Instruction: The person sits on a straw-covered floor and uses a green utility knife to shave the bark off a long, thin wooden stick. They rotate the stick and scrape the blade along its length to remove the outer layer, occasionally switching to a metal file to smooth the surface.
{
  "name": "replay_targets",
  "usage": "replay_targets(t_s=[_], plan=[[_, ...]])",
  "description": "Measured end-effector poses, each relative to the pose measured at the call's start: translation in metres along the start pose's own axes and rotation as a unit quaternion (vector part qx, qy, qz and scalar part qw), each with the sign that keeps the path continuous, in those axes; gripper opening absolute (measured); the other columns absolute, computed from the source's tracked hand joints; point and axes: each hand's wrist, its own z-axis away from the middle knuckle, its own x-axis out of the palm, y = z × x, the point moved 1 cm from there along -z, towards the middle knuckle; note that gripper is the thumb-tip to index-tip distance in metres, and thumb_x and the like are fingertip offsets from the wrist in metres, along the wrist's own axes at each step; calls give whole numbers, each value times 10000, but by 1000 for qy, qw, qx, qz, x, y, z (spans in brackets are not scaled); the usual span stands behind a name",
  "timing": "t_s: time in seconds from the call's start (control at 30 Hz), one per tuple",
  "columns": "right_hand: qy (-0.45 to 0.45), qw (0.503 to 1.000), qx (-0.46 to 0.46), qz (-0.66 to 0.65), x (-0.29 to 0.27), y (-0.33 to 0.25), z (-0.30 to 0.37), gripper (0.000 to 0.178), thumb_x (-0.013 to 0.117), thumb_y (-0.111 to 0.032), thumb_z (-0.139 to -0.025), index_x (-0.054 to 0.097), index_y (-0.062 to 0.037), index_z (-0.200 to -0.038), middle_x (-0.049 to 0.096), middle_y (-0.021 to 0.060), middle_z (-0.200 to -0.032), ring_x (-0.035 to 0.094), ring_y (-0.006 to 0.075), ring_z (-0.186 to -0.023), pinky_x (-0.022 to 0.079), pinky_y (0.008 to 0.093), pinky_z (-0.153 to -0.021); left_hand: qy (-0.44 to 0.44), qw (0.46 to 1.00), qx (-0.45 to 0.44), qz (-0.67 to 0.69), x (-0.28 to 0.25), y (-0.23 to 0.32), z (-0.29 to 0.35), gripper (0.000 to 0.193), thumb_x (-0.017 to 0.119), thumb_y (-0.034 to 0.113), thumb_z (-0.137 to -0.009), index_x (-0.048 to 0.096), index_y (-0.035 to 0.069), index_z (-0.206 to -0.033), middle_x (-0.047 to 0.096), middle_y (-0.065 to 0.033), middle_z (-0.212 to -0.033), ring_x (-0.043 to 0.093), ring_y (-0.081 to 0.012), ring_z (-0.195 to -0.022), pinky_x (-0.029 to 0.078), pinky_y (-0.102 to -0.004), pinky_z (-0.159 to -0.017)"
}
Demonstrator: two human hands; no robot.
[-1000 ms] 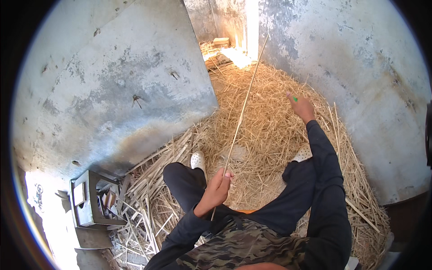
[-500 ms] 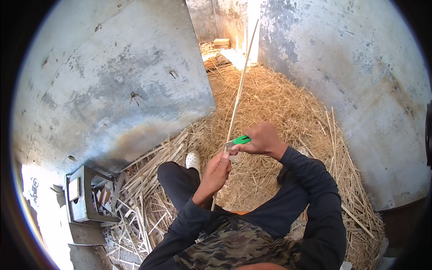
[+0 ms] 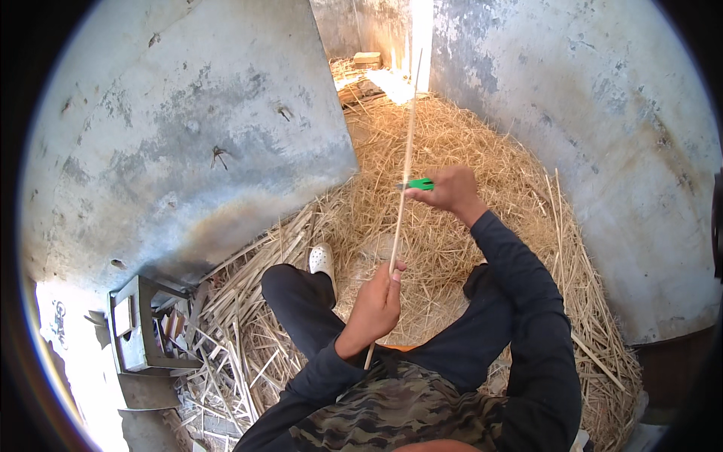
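Note:
A long, thin strip that looks like split bamboo or cane (image 3: 399, 226) slants up and away from my lap. My left hand (image 3: 378, 301) is closed around its lower part, with the thumb lying along it. Farther up, my right hand (image 3: 452, 189) grips a green-handled utility knife (image 3: 420, 184). The knife's blade meets the strip from the right side, well above my left hand. My right thumb is against or very near the strip just below the blade. The strip's lower end passes under my left wrist toward my waist.
Dry shavings (image 3: 444, 135) are heaped ahead, with loose split sticks (image 3: 241, 346) at left. A white clog (image 3: 321, 260) is on my left foot. At lower left stands a small wooden cabinet (image 3: 135, 331) with clutter. Worn walls (image 3: 226, 113) rise on both sides; a brick (image 3: 367, 58) lies far back.
My right hand and the knife have moved up and away along the strip, far from my left hand. My left hand has shifted slightly right and nearer to me.

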Motion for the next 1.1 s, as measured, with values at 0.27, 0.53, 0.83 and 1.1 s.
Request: replay_targets(t_s=[0.27,0.53,0.83,1.1], plan=[[69,929,360,46,-4,206,17,707,374,-660,-916,643,-34,-729,603,153,-651,586,310,-584,411,439,-536,-131,989,26,63,-22,-16,41,303,405,230,-1028,561,19,-1179,526,-59,-648,523,-190,-602,411,-351,-602],[-36,945,290,-145,-10,55,-23,727,396,-701,-903,507,-94,-519,343,-7,-449,298,131,-404,263,324,-404,-156,880,-112,435,-23,-13,-17,318,353,322,-1049,517,64,-963,335,42,-607,297,-71,-492,271,-210,-458],[11,991,-50,-122,-24,-51,2,726,531,-798,-752,480,-119,-501,387,17,-408,431,183,-350,313,334,-369,-145,830,-101,529,-15,-7,-42,344,314,344,-1052,376,126,-794,310,32,-542,223,-79,-400,239,-239,-417],[57,996,-4,-66,-2,-24,-15,755,495,-851,-712,428,-135,-484,380,46,-406,442,214,-345,340,350,-360,-158,767,-181,594,-15,-4,-39,361,327,357,-1047,374,145,-759,295,39,-515,217,-76,-376,220,-239,-401]])
